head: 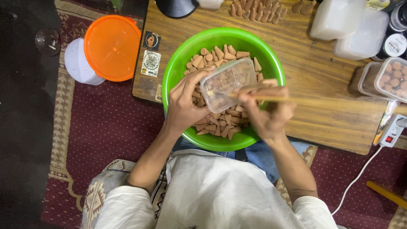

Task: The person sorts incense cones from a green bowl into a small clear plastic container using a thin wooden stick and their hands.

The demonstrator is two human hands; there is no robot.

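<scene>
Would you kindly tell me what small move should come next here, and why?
Probably dip the clear container, held by the left hand over the green bowl, into the brown cones; it looks nearly empty, and the right hand is near its rim.

We wear a white shirt (220,195) with short sleeves that end above the elbows, leaving both forearms bare down to the left hand (184,104) and the right hand (267,114). The cloth is plain, with soft folds across the chest and a loose hem toward the far side. Beyond that hem a strip of blue denim trousers (258,154) shows, with a dark button or fastening at the middle. No watch, ring or band shows on either wrist
</scene>
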